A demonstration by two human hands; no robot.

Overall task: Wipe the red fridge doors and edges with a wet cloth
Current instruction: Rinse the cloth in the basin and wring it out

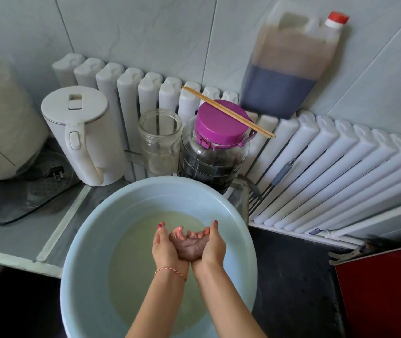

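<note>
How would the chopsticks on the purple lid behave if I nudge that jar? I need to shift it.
The chopsticks lie loose across the purple lid, overhanging it, so they would probably slide or roll off. They look light and stiff.

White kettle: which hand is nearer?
Left. The left hand is cupped over the basin on the white kettle's side; the right hand presses against it, farther away.
</note>
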